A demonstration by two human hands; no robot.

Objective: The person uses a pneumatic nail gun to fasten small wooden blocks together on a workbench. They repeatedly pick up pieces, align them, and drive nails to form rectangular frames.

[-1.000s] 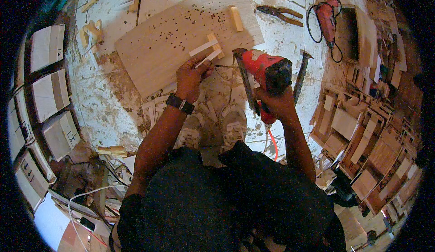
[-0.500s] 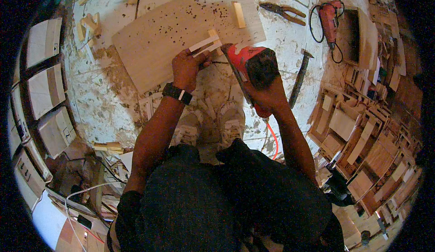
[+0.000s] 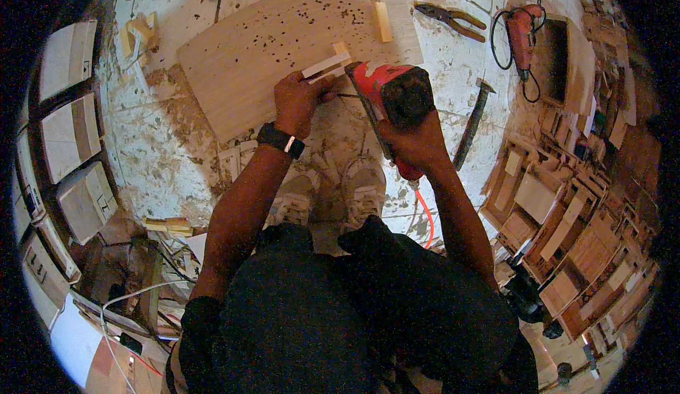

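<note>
My left hand (image 3: 296, 103), with a dark watch on its wrist, pinches thin pale wooden strips (image 3: 327, 65) over the near edge of a flat wooden board (image 3: 237, 71). Their far ends meet a short yellowish wood piece (image 3: 342, 52). My right hand (image 3: 419, 144) is wrapped round the handle of a red and black nail gun (image 3: 388, 82). The gun's nose is beside the strips' right ends; whether they touch, I cannot tell. A red air hose (image 3: 426, 210) runs from the handle's base. Small dark bits and another yellowish strip (image 3: 383, 21) lie on the board.
Pliers (image 3: 451, 20), a hammer (image 3: 473, 125) and a red corded drill (image 3: 523, 40) lie to the right on the stained floor. Stacked wooden panels (image 3: 545, 206) fill the right side. Pale panels (image 3: 73, 139) stand along the left. Wood scraps (image 3: 140, 36) lie at far left.
The view has shifted slightly. Against the board, the nail gun's nose has moved a little left and away from me, closer to the strips. Both hands keep their holds.
</note>
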